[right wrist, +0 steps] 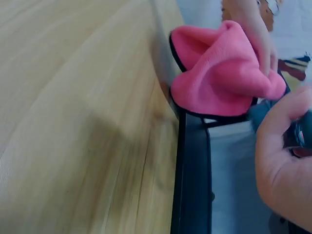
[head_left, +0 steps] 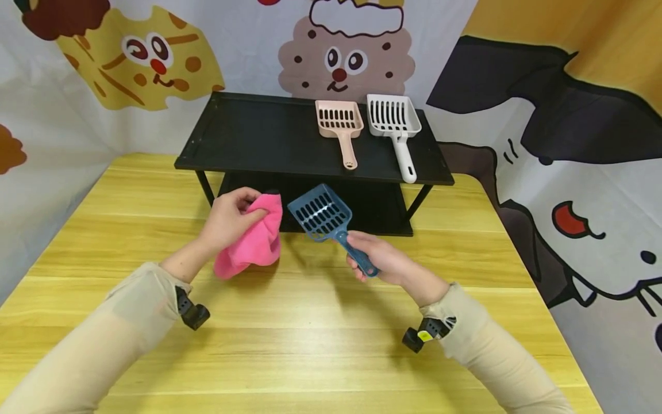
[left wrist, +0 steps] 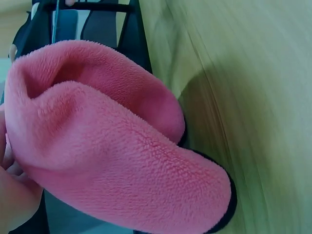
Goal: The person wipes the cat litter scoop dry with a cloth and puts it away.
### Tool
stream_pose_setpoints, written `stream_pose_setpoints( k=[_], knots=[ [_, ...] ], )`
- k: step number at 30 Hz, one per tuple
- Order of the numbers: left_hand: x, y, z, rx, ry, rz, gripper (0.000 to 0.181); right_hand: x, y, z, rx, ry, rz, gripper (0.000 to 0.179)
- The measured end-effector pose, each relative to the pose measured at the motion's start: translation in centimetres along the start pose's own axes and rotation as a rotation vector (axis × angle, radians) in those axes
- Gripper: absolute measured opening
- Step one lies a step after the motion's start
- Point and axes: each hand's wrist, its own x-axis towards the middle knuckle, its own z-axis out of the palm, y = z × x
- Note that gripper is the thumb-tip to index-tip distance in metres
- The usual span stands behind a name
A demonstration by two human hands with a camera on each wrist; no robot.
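In the head view my left hand (head_left: 230,221) pinches a pink cloth (head_left: 256,238), which hangs in folds above the table. The left wrist view shows the plush pink cloth (left wrist: 107,146) with its dark edging close up. My right hand (head_left: 380,259) grips the handle of a blue slotted litter scoop (head_left: 320,213), its head tilted up toward the left, a short gap from the cloth. On the black rack's top lie a pink litter scoop (head_left: 341,123) and a white litter scoop (head_left: 398,129), handles toward me.
A two-level black rack (head_left: 258,135) stands at the back of the wooden table (head_left: 310,345), its lower shelf just behind the blue scoop. Cartoon-printed fabric (head_left: 248,34) hangs behind and beside the table. Each wrist wears a small black camera (head_left: 192,310).
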Motion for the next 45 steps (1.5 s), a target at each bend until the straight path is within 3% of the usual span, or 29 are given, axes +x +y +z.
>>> stream_pose_setpoints(
  k=[4,9,14,20,24,29,32,35,38,42,45],
  knots=[
    [0.0,-0.3,-0.5,-0.008,0.023,0.02,0.026,0.0,0.0,-1.0,0.017,-0.074,0.032,0.044],
    [0.2,-0.5,-0.9,-0.013,0.002,0.039,0.028,0.1,0.3,-1.6,-0.195,-0.034,0.107,0.048],
    [0.6,-0.2,-0.9,-0.024,-0.108,0.026,0.028,0.5,0.4,-1.6,-0.357,-0.033,0.153,0.046],
    [1.0,0.1,-0.3,-0.039,-0.3,0.054,0.03,0.7,0.0,-1.2,-0.447,-0.057,0.132,0.042],
    [1.0,0.2,0.0,-0.078,-0.374,0.049,0.034,0.7,-0.3,-1.1,-0.463,-0.049,0.099,0.041],
    [1.3,0.4,0.3,-0.072,-0.346,0.06,0.031,0.7,-0.6,-1.1,-0.471,-0.033,0.078,0.039],
    [1.6,0.8,0.4,-0.017,-0.306,0.089,0.021,0.7,-0.8,-1.0,-0.53,-0.021,0.073,0.035],
    [2.0,1.2,0.5,0.026,-0.309,0.127,0.02,0.7,-1.2,-0.9,-0.633,-0.015,0.069,0.033],
    [2.4,1.9,0.9,0.027,-0.382,0.171,0.019,0.8,-1.8,-0.9,-0.731,-0.015,0.058,0.033],
    [3.0,2.5,1.3,0.005,-0.556,0.211,0.012,1.0,-3.0,-1.3,-0.835,-0.019,0.041,0.03],
    [3.2,2.7,1.3,0.001,-0.64,0.219,0.009,1.0,-3.5,-1.9,-0.867,-0.038,0.03,0.029]
  ],
)
